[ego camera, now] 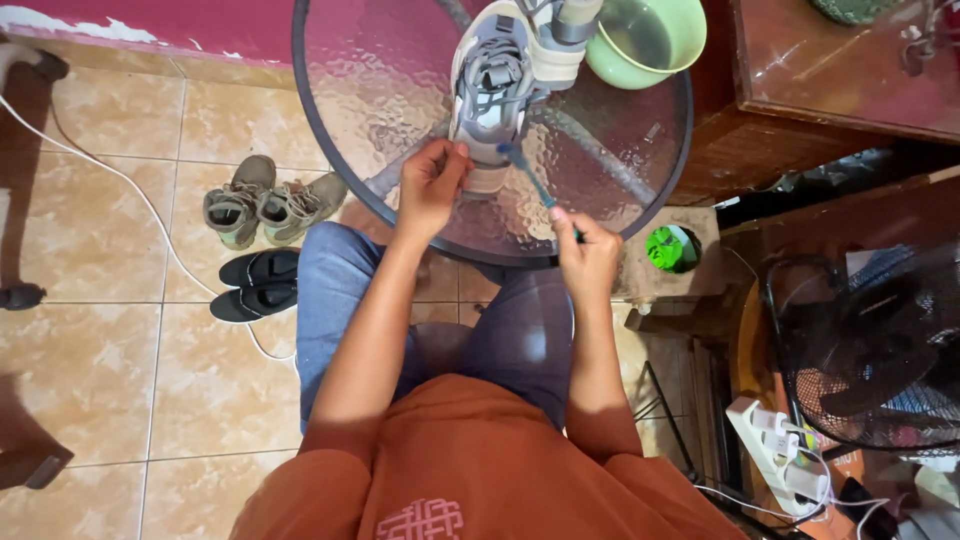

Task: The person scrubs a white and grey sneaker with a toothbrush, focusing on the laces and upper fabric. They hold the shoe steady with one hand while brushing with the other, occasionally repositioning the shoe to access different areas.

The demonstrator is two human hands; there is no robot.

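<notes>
Left hand (432, 185) pinches the heel of the grey-white sneaker (492, 95), grip closed on it. Right hand (587, 255) closed round a teal toothbrush (535, 185); bristles at the sneaker's heel, contact hard to make out. Sneaker lies on the round glass desk (380, 100), toe cut off at the frame top. Green bowl (645, 40) just beside the sneaker, partly cropped.

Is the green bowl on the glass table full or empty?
Holding liquid: the green bowl stands upright on the glass table, with a murky pool inside. How deep, cannot tell.
</notes>
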